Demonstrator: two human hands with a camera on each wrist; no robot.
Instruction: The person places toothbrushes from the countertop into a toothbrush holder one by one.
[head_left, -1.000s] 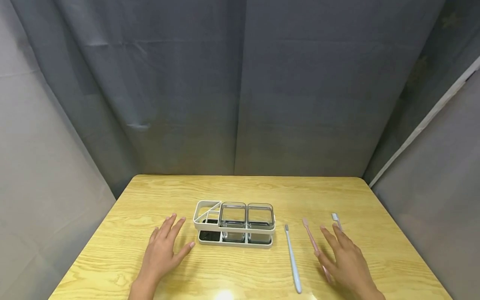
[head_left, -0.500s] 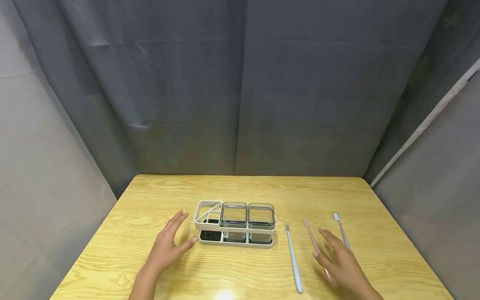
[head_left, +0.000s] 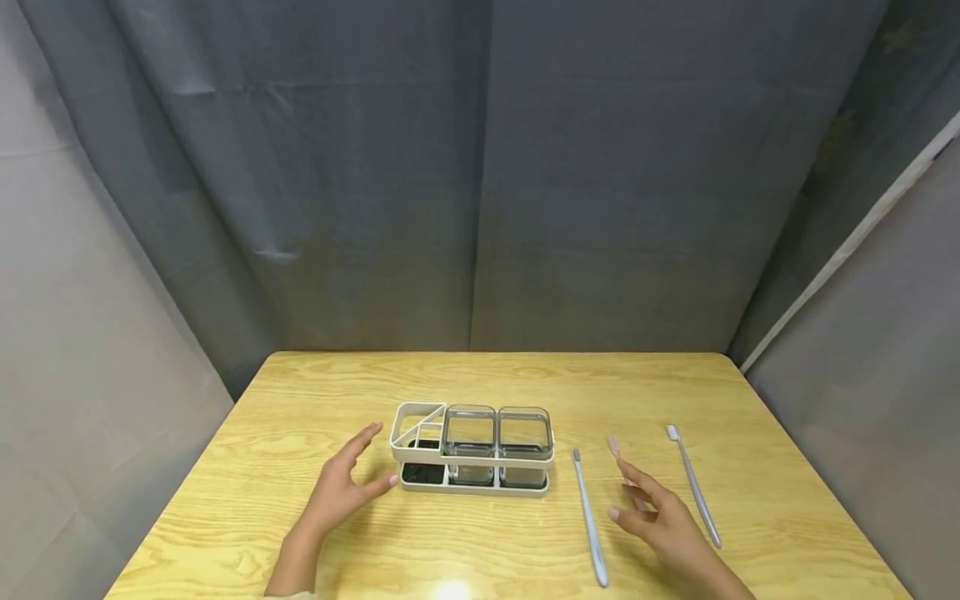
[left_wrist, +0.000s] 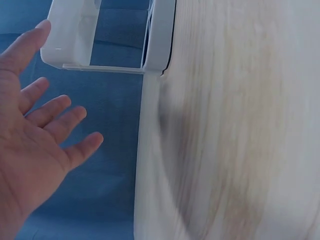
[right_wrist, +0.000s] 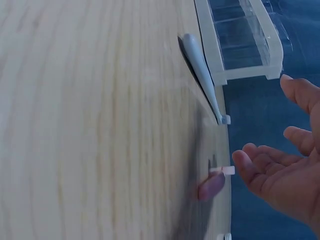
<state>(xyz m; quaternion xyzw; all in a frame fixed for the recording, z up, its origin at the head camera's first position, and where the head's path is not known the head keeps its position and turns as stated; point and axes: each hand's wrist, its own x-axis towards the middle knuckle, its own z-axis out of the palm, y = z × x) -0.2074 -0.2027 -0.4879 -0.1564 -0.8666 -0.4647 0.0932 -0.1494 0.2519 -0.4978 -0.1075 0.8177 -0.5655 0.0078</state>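
A white rack (head_left: 474,492) with two clear square cups (head_left: 471,429) stands mid-table. Left of it, my left hand (head_left: 333,493) has its fingers spread, the thumb near the rack's left end; in the left wrist view the hand (left_wrist: 37,135) holds nothing. My right hand (head_left: 663,527) hovers over the pink toothbrush (head_left: 614,446), hiding most of its handle, with thumb and fingers apart. Right of the rack lies a light blue toothbrush (head_left: 588,521), also seen in the right wrist view as a blue handle (right_wrist: 200,65). A purplish-grey toothbrush (head_left: 697,492) lies farther right.
The wooden table (head_left: 225,517) has its back edge against a dark grey curtain (head_left: 600,208). Lighter grey cloth (head_left: 75,292) hangs on the left, and more cloth hangs on the right side.
My right hand has shifted left over the pink toothbrush, uncovering the purplish-grey one, and its fingers have bent somewhat. My left hand has moved slightly right and turned, its thumb closer to the rack.
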